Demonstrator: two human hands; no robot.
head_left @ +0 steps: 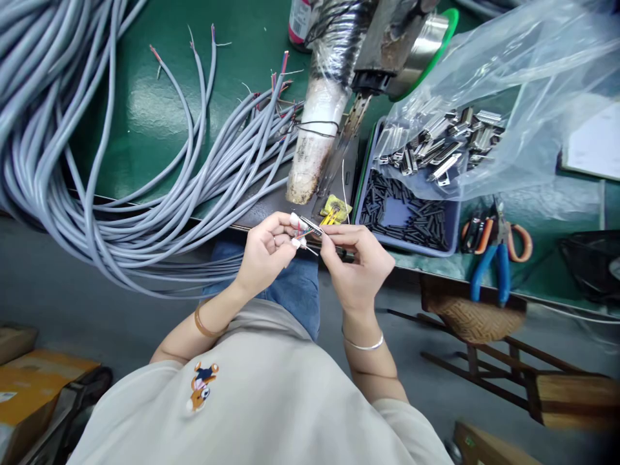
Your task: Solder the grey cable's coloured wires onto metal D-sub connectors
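Observation:
Above my lap, at the table's front edge, both hands meet around a small dark, metal-edged connector (314,228). My left hand (265,253), with white covers on its fingertips, is closed on thin coloured wires (303,234) beside the connector's left end. The thumb and fingers of my right hand (357,259) pinch the connector's right end. A thin pale wire (344,184) runs down behind the right fingers. Just beyond the hands lies a yellow sponge (343,208). A soldering iron (349,126) points down toward them from above.
Grey cables (194,194) with stripped ends cover the table's left. A wrapped white cylinder (310,155) stands beside the iron, near a green-rimmed spool (429,51). A blue tray (453,239) holds black sleeves and bagged metal parts. Blue-handled pliers (493,268) overhang the front edge.

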